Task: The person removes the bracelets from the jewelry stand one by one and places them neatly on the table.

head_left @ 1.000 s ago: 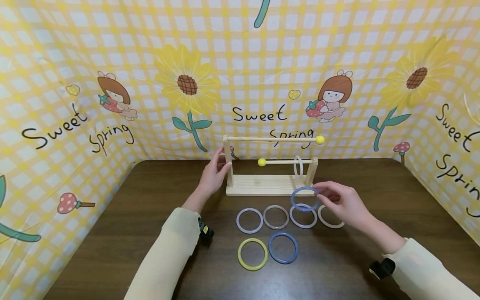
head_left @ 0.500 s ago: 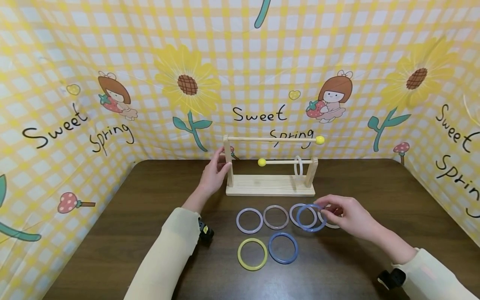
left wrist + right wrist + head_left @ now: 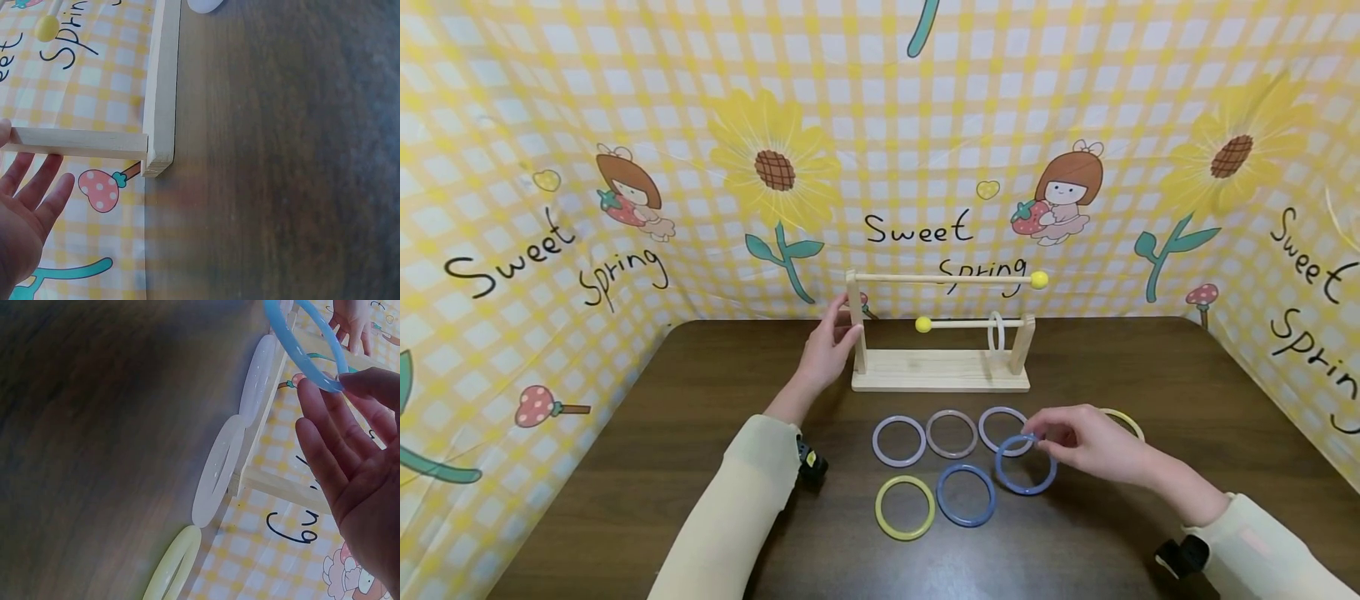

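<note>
In the head view, my left hand (image 3: 826, 354) holds the left post (image 3: 857, 325) of a wooden stand (image 3: 932, 383), thumb on one side and fingers on the other. That grip shows in the left wrist view, around the pale post (image 3: 87, 142). My right hand (image 3: 1097, 442) pinches a blue ring (image 3: 1027, 492) at its upper right edge, between thumb and fingertips. The right wrist view has this blue ring (image 3: 294, 351) tilted above the table. A white ring (image 3: 1002, 333) hangs on the stand's lower rod, which ends in a yellow ball (image 3: 922, 324).
Before the stand lie a lilac ring (image 3: 899, 464), a greyish-pink ring (image 3: 951, 457) and a lavender ring (image 3: 981, 429). Nearer are a yellow ring (image 3: 905, 537) and a darker blue ring (image 3: 966, 524). Another yellow ring (image 3: 1133, 423) and a whitish ring (image 3: 203, 494) lie by my right hand.
My right hand has brought the blue ring from beside the stand's base back toward me, past the row of rings. My left hand stays on the post.
</note>
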Demonstrator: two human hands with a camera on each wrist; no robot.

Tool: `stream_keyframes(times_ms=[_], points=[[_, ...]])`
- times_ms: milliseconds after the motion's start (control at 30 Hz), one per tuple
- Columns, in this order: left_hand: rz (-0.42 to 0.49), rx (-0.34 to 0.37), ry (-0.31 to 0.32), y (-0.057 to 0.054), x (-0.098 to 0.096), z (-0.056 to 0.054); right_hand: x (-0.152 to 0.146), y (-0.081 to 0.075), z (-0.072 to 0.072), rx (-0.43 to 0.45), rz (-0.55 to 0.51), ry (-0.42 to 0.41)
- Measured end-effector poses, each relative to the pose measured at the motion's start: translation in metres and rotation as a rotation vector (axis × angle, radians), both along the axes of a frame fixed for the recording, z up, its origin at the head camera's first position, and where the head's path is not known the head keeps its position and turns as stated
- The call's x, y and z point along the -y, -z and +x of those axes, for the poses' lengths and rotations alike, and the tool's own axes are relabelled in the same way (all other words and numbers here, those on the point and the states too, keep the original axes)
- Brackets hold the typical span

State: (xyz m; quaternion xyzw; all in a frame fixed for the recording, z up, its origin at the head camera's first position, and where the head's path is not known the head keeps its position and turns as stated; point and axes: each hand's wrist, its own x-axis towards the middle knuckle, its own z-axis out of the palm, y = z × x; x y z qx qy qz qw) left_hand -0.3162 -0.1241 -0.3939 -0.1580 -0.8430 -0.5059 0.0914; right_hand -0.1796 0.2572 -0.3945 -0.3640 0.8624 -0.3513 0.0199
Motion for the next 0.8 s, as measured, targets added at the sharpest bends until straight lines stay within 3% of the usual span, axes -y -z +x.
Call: stream_keyframes(times_ms=[633, 800], points=[[-0.006, -0.013, -0.006, 0.0, 0.0, 0.0, 0.003, 0.018, -0.009, 0.064, 0.055, -0.007], [-0.007, -0.013, -0.01, -0.001, 0.0, 0.001, 0.005, 0.022, -0.011, 0.043, 0.083, -0.017]])
